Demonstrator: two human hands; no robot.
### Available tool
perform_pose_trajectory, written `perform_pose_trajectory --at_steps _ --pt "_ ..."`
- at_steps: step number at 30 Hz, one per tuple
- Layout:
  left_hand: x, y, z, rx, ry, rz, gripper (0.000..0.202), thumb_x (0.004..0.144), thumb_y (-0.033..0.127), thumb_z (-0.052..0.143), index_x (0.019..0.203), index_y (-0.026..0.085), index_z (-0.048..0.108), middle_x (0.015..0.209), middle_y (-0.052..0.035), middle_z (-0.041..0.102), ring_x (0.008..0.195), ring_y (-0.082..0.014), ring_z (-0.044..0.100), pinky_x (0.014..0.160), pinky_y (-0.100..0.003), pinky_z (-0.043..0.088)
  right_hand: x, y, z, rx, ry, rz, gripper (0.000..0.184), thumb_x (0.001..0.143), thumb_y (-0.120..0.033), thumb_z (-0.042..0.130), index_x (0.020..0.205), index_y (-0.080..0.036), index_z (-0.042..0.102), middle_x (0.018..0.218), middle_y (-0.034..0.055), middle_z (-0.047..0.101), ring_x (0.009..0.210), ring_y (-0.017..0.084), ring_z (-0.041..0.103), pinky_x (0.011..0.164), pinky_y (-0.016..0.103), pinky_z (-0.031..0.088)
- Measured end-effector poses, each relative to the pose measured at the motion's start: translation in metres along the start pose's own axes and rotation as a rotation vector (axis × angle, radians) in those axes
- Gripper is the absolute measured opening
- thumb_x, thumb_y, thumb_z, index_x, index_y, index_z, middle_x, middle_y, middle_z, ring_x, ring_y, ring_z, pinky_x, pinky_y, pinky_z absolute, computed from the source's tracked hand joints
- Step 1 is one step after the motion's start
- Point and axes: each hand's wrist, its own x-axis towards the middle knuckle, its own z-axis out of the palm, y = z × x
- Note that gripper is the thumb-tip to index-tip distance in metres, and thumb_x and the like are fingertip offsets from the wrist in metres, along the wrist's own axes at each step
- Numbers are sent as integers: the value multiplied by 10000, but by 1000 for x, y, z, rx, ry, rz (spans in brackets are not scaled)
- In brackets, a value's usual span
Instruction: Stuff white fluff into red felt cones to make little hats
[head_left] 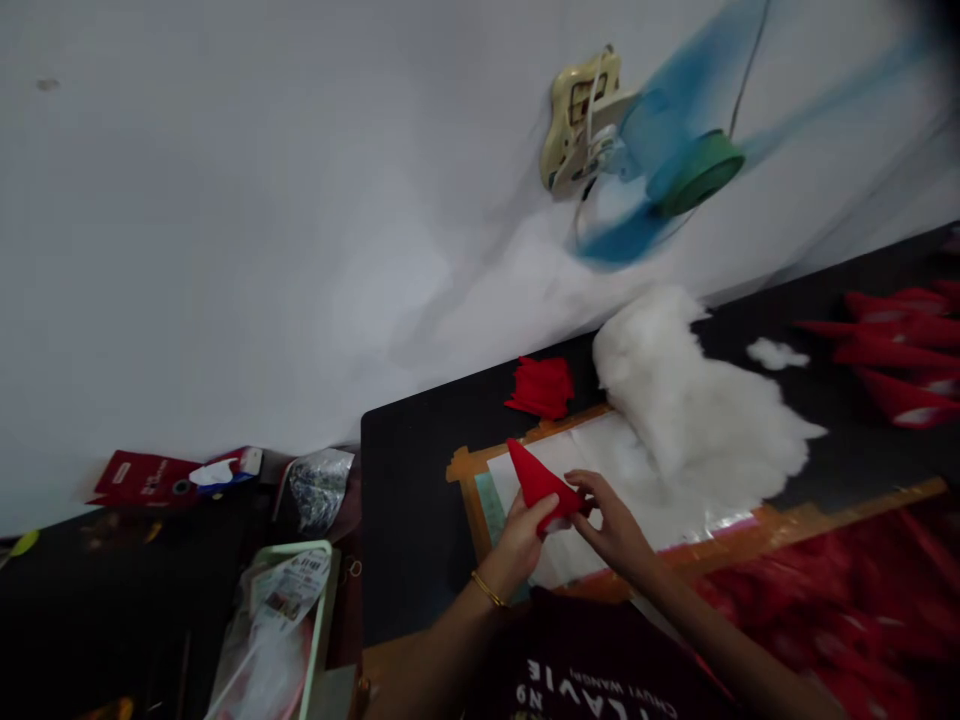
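A small red fabric cone (538, 482), pointed end up and tilted to the left, is held in my left hand (521, 535), its thumb pressed across the front. My right hand (611, 520) is at the cone's lower right edge, with fingers and thumb curled around the rim. A bit of white shows at the cone's open lower end. Beyond my hands, a large heap of white stuffing (690, 400) spreads over a white sheet (600, 455) taped to the black table (416, 500). A stack of red fabric pieces (543, 387) lies behind the cone.
Several red cones with white in their ends (900, 350) lie at the far right, near a small tuft of stuffing (778, 353). More red pieces (825, 610) fill the lower right. A blue-bladed wall fan (675, 150) spins above. Left stands a pale green bin (324, 600).
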Motion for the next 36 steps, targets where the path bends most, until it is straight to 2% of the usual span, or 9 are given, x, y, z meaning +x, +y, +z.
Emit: perform_pose_trajectory --at_steps 7,12,16,20,23,25,30,34,36 --pt "-6 5 14 56 -48 -36 507 754 384 799 1166 131 647 1165 -149 663 1084 -284 618 982 -386 462 26 -11 -1 126 53 67 125 748 -224 477 838 -150 522 902 50 556 846 136 520 772 234 435" --pt "-2 1 7 88 9 -35 589 797 501 737 1238 130 616 1220 -158 643 1175 -301 582 1069 -414 413 25 0 4 193 -113 177 339 741 -258 500 1057 -139 526 1016 65 590 866 141 554 770 235 464" --pt "0 -14 3 207 132 12 529 797 478 742 1211 164 644 1270 -130 624 1239 -279 542 1122 -384 360 20 11 15 -102 -149 150 298 828 -252 457 1075 -138 579 1068 83 613 963 173 572 879 278 453" --pt "9 -30 2 216 306 8 445 807 452 724 1161 190 653 1244 -106 640 1265 -263 521 1111 -358 364 29 15 33 -452 -245 272 256 875 -182 452 1076 -131 603 960 96 638 903 192 593 816 264 444" --pt "22 -35 -5 268 308 -5 427 810 460 708 1114 166 649 1169 -124 666 1184 -279 573 1049 -370 417 36 18 33 -486 -268 344 280 861 -138 479 1111 -123 604 881 104 644 825 196 613 753 252 444" --pt "30 -34 -9 283 253 2 449 795 470 713 1107 157 634 1131 -127 674 1104 -276 611 996 -373 453 35 22 22 -425 -292 377 376 834 -111 496 1199 -138 578 893 88 654 819 178 622 750 236 455" --pt "30 -37 6 298 148 -27 552 746 412 758 1195 159 561 1119 -135 663 981 -257 644 865 -350 501 7 30 -23 208 -316 384 606 866 -289 528 1447 -181 391 1284 92 560 1048 150 608 879 260 517" --pt "19 -48 33 402 -296 -297 611 685 278 784 1250 168 581 1138 -140 649 989 -262 619 825 -337 494 -54 48 -79 112 -24 449 449 897 -481 456 1166 -155 606 1145 92 625 1030 194 612 953 352 513" --pt "28 -46 39 541 -445 -325 600 634 216 798 1208 182 627 1190 -141 628 1019 -269 593 820 -337 486 -106 68 -125 -24 -13 502 443 902 -522 433 1061 -173 655 1066 107 649 968 220 633 884 362 539"
